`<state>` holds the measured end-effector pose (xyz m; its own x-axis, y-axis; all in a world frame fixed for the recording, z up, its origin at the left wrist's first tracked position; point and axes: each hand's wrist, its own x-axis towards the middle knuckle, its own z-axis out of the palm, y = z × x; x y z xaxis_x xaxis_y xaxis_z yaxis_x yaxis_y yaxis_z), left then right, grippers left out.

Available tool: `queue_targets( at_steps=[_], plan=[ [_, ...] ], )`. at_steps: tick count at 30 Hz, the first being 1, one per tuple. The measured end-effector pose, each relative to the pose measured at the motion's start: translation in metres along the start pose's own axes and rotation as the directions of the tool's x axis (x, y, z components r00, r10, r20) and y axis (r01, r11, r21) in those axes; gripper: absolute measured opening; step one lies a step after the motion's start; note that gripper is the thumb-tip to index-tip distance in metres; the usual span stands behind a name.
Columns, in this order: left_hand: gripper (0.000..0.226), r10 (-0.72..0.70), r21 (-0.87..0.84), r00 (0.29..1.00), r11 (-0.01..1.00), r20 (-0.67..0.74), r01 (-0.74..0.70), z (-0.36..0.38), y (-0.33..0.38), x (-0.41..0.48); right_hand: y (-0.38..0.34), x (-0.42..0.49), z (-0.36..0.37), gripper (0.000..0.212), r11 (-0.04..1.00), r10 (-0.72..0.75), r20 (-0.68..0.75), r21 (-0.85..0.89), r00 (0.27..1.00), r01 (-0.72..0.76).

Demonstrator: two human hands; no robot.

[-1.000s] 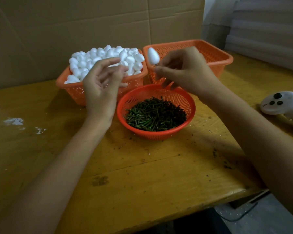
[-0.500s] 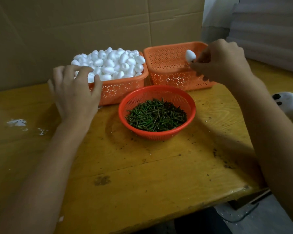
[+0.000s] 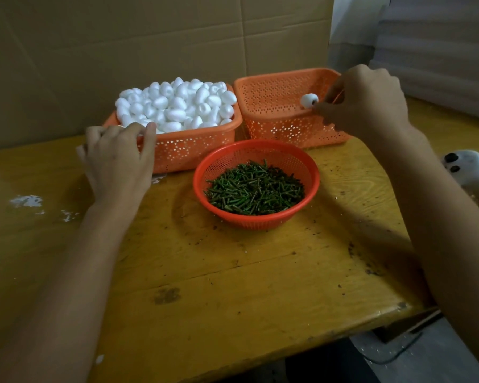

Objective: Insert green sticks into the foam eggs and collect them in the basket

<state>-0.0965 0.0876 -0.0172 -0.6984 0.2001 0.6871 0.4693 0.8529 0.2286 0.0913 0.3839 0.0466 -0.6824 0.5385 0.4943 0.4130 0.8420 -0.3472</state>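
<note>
My right hand (image 3: 365,103) pinches a white foam egg (image 3: 308,100) by its stick, holding it inside the otherwise empty right orange basket (image 3: 274,128). To the left, another orange basket (image 3: 194,135) is heaped with plain foam eggs (image 3: 177,103). My left hand (image 3: 116,158) curls over that basket's near-left corner with its fingertips on the eggs; I cannot see whether it grips one. In front of both baskets stands a round red basket (image 3: 260,143) full of short green sticks (image 3: 255,189).
The wooden table (image 3: 233,272) bears stains and white foam crumbs at the left (image 3: 27,200). A white controller (image 3: 470,167) lies at the right edge, beside my right forearm. A cardboard wall (image 3: 150,37) rises just behind the baskets.
My right hand carried the egg on its stick from above the round basket into the right basket and lowered it. My left hand moved left and down onto the egg basket's corner.
</note>
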Motion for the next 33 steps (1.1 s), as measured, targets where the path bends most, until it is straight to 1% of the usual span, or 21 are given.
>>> queue_targets(
  at_steps=[3, 9, 13, 20, 23, 27, 33],
  plan=[
    [0.057, 0.017, -0.039, 1.0, 0.999, 0.017, -0.017, 0.0, 0.001, -0.001, 0.0, 0.0, 0.0, 0.032, 1.0, 0.011, -0.041, 0.017, 0.999, -0.01],
    [0.056, 0.003, -0.105, 0.998, 0.994, 0.06, 0.003, -0.001, 0.003, 0.0, -0.007, -0.001, 0.0, 0.037, 0.996, -0.002, -0.224, 0.091, 0.974, 0.023],
    [0.055, 0.001, -0.119, 0.998, 0.993, 0.065, 0.007, -0.002, 0.004, 0.001, -0.012, -0.002, 0.0, 0.037, 0.992, -0.014, -0.277, 0.115, 0.961, 0.048],
    [0.049, 0.036, -0.132, 0.995, 0.991, 0.092, -0.024, 0.0, 0.004, 0.001, -0.014, -0.002, 0.002, 0.036, 0.985, -0.017, -0.283, 0.159, 0.959, 0.064],
    [0.047, 0.06, -0.163, 0.993, 0.986, 0.105, -0.043, 0.0, 0.006, 0.0, -0.014, -0.003, 0.002, 0.035, 0.984, -0.017, -0.298, 0.164, 0.955, 0.068],
    [0.044, 0.121, -0.203, 0.987, 0.974, 0.109, -0.097, -0.002, 0.01, -0.003, -0.015, -0.004, 0.001, 0.035, 0.981, -0.023, -0.283, 0.178, 0.959, 0.077],
    [0.041, 0.154, -0.259, 0.981, 0.959, 0.121, -0.119, -0.004, 0.012, -0.003, -0.016, -0.004, 0.001, 0.036, 0.982, -0.022, -0.272, 0.176, 0.962, 0.072]
  ],
)
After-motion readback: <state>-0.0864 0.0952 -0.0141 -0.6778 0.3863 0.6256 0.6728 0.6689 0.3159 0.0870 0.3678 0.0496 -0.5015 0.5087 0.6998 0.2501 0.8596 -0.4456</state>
